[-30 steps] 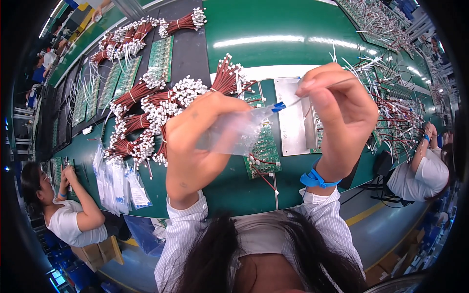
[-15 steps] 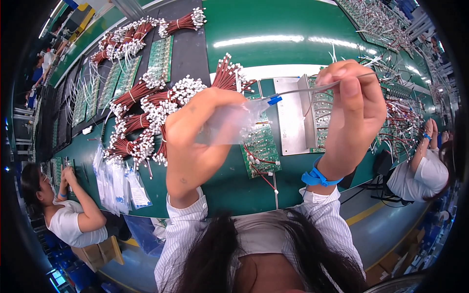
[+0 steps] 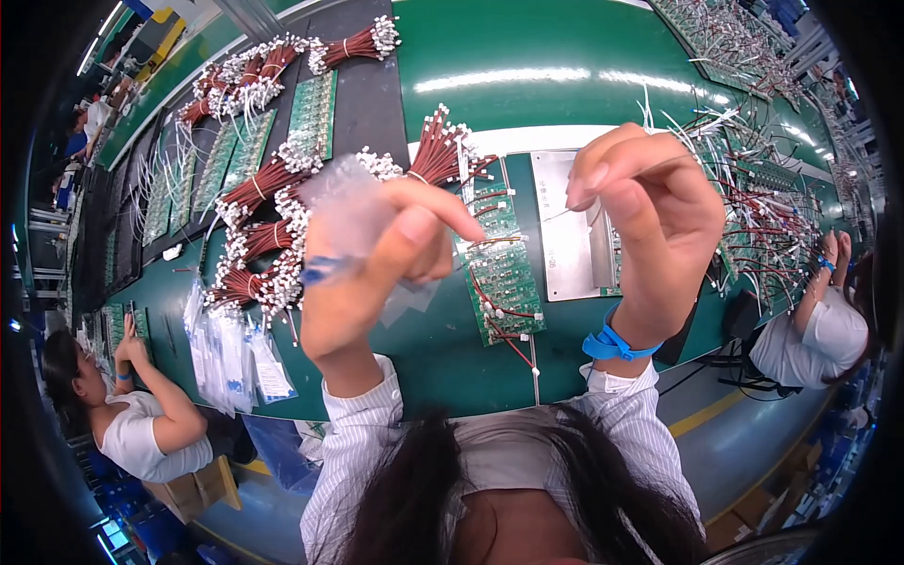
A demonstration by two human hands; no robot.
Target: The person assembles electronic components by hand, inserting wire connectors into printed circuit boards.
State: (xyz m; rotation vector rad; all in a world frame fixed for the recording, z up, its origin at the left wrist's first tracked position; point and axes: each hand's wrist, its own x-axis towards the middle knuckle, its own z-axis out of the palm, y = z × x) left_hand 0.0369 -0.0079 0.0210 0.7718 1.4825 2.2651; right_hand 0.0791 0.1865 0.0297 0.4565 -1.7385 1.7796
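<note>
My left hand (image 3: 377, 273), fingers bent, holds a crumpled clear plastic bag (image 3: 344, 202) with a blue strip. The bag spreads over the back of the hand and below the fingers. My right hand (image 3: 659, 212), with a blue wrist strap (image 3: 617, 339), is raised over a metal plate, thumb and fingertips pinched together. A thin, pointed end shows at its fingertips, but its kind cannot be made out. Between and below my hands, a green circuit board (image 3: 504, 292) with red-brown wires lies on the table.
Bundles of red-brown wires with white connectors (image 3: 268, 240) cover the left side. Several bagged items (image 3: 221, 353) lie at the near left edge. The silver metal plate (image 3: 560, 240) sits right of centre. Wired boards (image 3: 767, 221) stand at right. People sit at both sides.
My hands have moved apart. The bag has swung back over my left hand, and the long grey strip between my hands no longer shows. My right hand has turned and lowered slightly.
</note>
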